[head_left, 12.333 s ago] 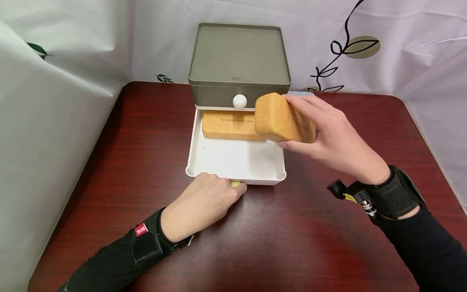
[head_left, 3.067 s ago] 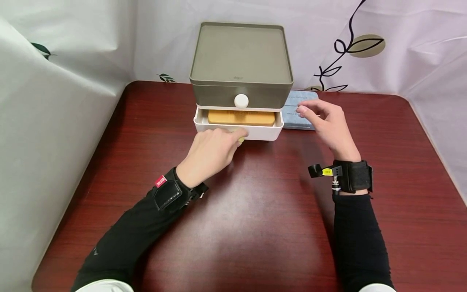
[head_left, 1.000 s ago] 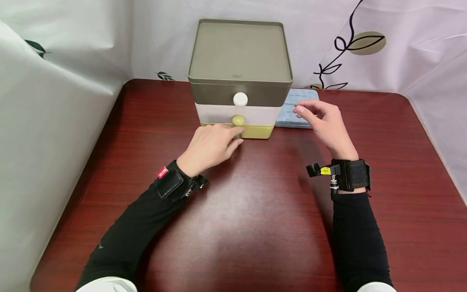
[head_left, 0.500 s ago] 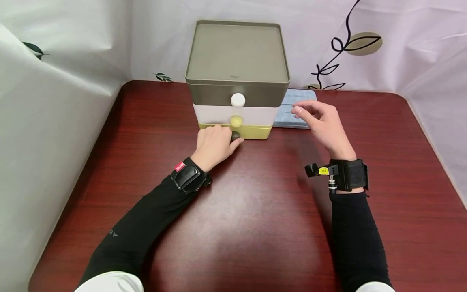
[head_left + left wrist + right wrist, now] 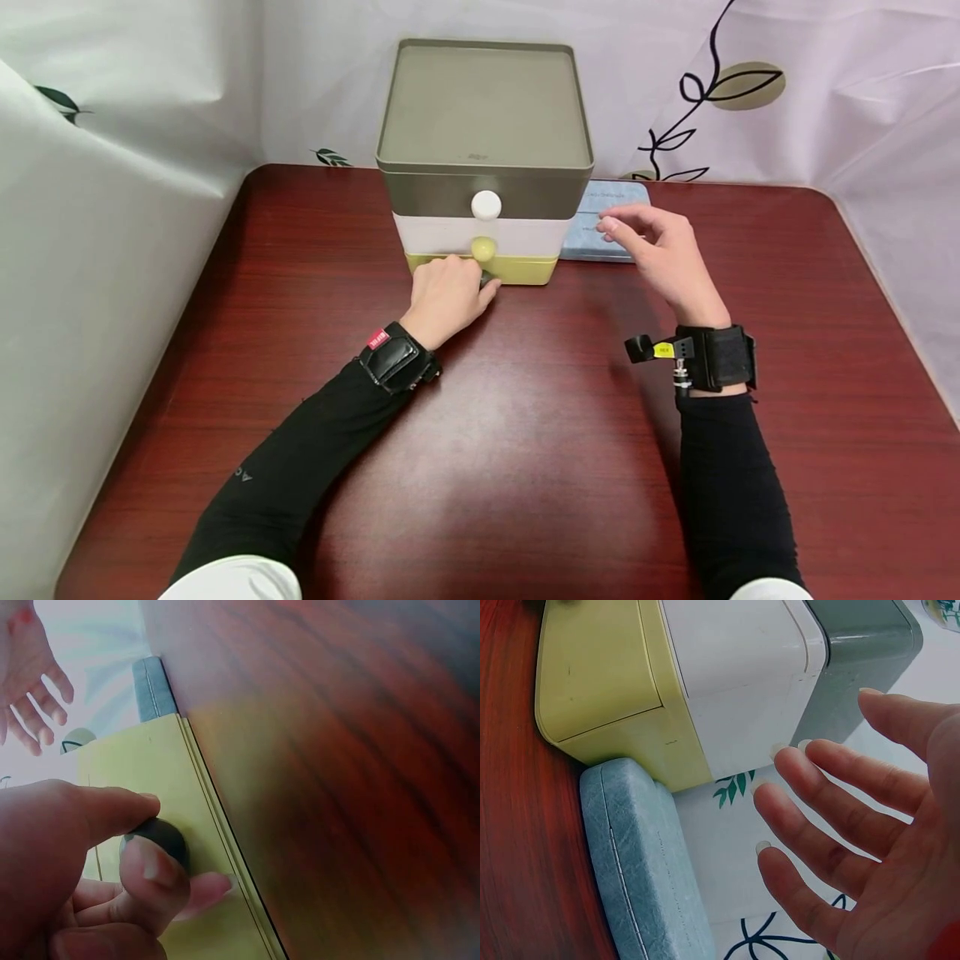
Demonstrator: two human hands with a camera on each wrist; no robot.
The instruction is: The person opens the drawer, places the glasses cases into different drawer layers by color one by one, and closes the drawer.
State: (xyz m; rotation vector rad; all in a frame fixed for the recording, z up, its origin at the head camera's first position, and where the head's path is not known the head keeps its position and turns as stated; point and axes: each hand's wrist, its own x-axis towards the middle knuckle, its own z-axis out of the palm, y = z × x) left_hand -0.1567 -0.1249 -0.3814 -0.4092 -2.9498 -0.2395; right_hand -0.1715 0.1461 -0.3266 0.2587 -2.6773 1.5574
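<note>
A three-tier drawer box stands at the back of the table: a grey-green top drawer (image 5: pixel 427 193) with a white knob (image 5: pixel 486 205), a white middle drawer (image 5: pixel 435 233) with a yellow-green knob (image 5: pixel 483 248), and a yellow bottom drawer (image 5: pixel 528 270). All three tiers sit flush. My left hand (image 5: pixel 446 300) pinches the dark round knob (image 5: pixel 166 841) of the bottom drawer between thumb and fingers. To the right of the box, my right hand (image 5: pixel 671 258) hovers with relaxed fingers and holds nothing. Just beyond it lie two blue cases (image 5: pixel 611 196), partly hidden by the hand.
The reddish-brown wooden table (image 5: pixel 510 467) spreads out in front of the box. A white cloth (image 5: pixel 322 83) with leaf patterns hangs behind the box and along the left side.
Earlier, my right hand held a yellow case over the pulled-out white drawer, another case inside. That drawer has since been pushed in. My left hand has moved down onto the dark knob.
</note>
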